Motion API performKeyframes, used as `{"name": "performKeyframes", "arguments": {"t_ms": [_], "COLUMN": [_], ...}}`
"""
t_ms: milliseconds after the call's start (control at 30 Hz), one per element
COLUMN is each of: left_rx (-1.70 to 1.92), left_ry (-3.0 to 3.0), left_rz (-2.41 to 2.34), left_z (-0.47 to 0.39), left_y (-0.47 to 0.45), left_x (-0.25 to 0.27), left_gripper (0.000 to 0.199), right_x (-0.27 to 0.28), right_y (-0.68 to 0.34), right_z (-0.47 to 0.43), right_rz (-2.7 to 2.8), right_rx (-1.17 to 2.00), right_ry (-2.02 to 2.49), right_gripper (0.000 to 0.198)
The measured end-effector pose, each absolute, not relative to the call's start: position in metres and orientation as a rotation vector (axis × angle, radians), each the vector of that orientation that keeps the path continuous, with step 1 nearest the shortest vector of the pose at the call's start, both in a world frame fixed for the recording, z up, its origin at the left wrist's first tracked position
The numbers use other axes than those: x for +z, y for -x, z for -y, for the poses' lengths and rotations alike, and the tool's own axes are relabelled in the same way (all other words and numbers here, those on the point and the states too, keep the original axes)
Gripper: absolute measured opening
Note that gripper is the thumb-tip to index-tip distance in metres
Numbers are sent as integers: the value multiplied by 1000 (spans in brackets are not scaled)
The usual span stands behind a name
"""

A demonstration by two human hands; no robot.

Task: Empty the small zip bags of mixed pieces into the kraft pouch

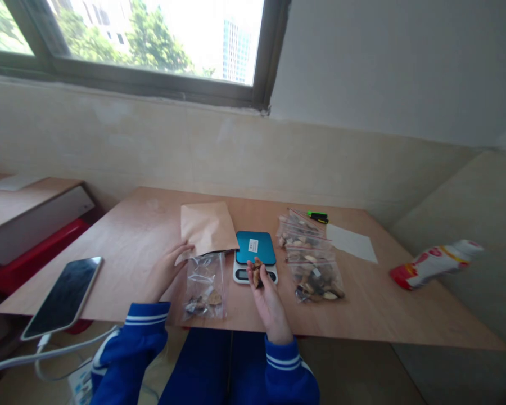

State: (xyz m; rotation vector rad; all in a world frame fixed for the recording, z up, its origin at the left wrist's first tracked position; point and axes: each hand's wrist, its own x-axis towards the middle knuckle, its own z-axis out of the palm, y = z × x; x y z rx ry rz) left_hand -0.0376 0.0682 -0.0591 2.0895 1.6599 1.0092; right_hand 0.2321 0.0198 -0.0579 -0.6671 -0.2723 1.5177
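Rough brown dried piece [258, 275] held between thumb and fingers of the right hand [270, 304], at the front of a blue-topped white digital scale [256, 243]

Left hand [165, 274] at the corner of a flat tan paper envelope [206, 228], grip unclear, beside a clear plastic zip bag [205, 275]

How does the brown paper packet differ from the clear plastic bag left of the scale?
The brown paper packet is opaque; the clear plastic bag is see-through, showing brown pieces inside. The packet looks wider, the bag narrower. The packet lies farther back, the bag nearer the table's front edge. Both lie on the table.
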Motion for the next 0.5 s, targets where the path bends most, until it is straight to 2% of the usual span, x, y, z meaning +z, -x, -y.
{"name": "performKeyframes", "arguments": {"t_ms": [300, 500], "left_rx": [1506, 1726], "left_ry": [-1916, -1715], "left_rz": [-1711, -1688], "left_z": [-100, -87], "left_y": [24, 15], "left_x": [0, 36], "left_gripper": [30, 27], "right_x": [-59, -35], "right_y": [-242, -243], "right_z": [-22, -19], "right_rz": [250, 288], "right_rx": [1515, 1449], "right_ry": [677, 689], "right_gripper": [29, 29]}}
